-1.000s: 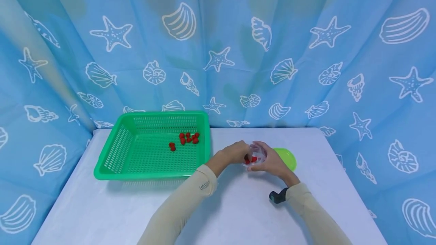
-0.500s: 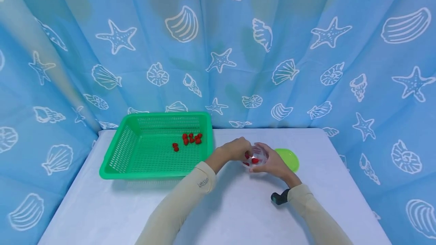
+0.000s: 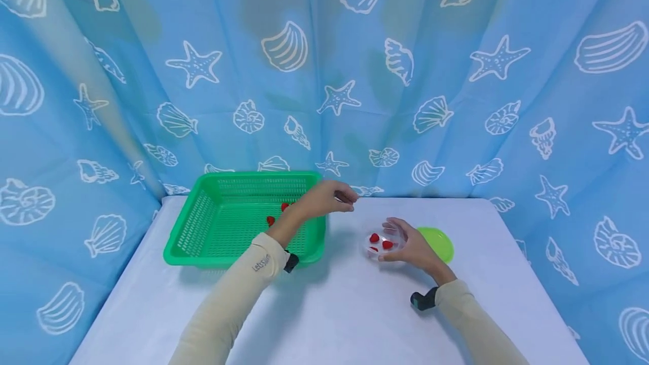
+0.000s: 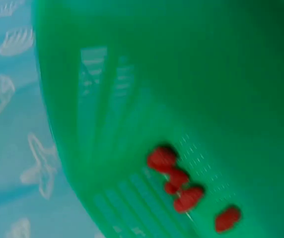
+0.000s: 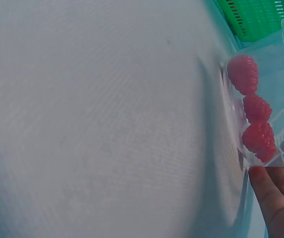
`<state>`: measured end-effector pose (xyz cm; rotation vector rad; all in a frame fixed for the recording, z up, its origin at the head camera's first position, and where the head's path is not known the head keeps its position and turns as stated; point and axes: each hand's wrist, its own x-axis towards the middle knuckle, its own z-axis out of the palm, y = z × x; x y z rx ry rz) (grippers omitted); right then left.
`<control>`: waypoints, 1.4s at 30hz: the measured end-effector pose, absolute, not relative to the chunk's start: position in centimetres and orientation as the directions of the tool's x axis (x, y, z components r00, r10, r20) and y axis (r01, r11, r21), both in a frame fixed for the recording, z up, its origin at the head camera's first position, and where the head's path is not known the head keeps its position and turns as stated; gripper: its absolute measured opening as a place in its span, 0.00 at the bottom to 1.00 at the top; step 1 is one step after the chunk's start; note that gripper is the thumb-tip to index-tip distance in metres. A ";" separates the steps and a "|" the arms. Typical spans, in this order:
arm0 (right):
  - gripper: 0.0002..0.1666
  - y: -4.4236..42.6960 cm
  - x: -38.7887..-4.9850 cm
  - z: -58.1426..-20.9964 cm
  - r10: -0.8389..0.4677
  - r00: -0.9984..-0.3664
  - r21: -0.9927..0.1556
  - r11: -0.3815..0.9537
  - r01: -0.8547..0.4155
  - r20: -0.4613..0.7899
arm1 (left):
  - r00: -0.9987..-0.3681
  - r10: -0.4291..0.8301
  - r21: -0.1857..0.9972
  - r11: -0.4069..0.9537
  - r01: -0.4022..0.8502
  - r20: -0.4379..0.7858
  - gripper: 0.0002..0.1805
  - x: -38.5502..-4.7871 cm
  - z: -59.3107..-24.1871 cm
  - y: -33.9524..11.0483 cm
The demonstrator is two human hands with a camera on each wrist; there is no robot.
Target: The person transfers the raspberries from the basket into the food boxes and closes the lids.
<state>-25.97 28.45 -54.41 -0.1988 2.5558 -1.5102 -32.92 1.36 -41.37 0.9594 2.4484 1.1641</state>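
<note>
My left hand [image 3: 327, 199] hovers over the right edge of the green basket [image 3: 213, 259], its fingers loosely bent with nothing visible in them. Several red raspberries [image 4: 187, 198] lie in the basket, partly hidden by the left arm in the head view. My right hand [image 3: 416, 249] grips a small clear plastic container [image 5: 273, 64], thumb and fingers on opposite sides. Inside that container are 3 visible raspberries [image 5: 258, 138]. Only a fingertip of the left hand shows at the edge of the left wrist view.
A lime-green round lid [image 3: 438, 244] lies on the white-covered table [image 3: 355, 308], just right of the right hand. The blue shell-patterned curtain [image 3: 304, 94] hangs behind the table and along both sides. A dark wrist camera [image 3: 423, 299] sits at the right cuff.
My left hand has left the container and moved left and up to the basket's edge. The right hand still holds the container. The head view has shifted slightly.
</note>
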 end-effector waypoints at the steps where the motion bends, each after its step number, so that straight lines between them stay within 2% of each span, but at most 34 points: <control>1: 0.62 28.5 -26.0 -54.4 -0.193 -0.978 -0.874 0.486 -0.027 -0.077 | -0.768 0.638 0.783 0.451 0.429 0.053 0.12 -33.2 -41.4 0.8; 6: 0.62 29.0 -25.9 -54.7 -0.179 -0.981 -0.860 0.510 -0.027 -0.076 | -0.859 0.504 0.854 0.407 0.323 0.085 0.12 -34.9 -42.0 -2.6; 15: 0.65 29.4 -26.1 -55.3 -0.166 -0.982 -0.855 0.519 -0.008 -0.091 | -0.941 0.333 0.970 0.242 0.029 -0.055 0.18 -37.5 -43.9 -7.8; 18: 0.64 29.4 -26.0 -55.5 -0.167 -0.982 -0.857 0.516 -0.008 -0.092 | -0.961 0.254 0.970 0.241 -0.041 -0.104 0.18 -37.8 -44.6 -8.9; 26: 0.62 28.8 -25.9 -55.5 -0.174 -0.980 -0.864 0.503 -0.001 -0.100 | -0.959 0.131 0.954 0.204 -0.221 -0.250 0.19 -38.3 -47.6 -11.0; 35: 0.63 28.5 -25.7 -55.3 -0.178 -0.981 -0.856 0.516 -0.029 -0.074 | -0.948 -0.004 0.911 0.274 -0.307 -0.318 0.18 -38.3 -49.9 -11.8; 42: 0.65 28.5 -25.9 -54.5 -0.174 -0.983 -0.835 0.548 -0.053 -0.051 | -0.929 -0.047 0.861 0.361 -0.359 -0.367 0.14 -39.4 -50.4 -11.6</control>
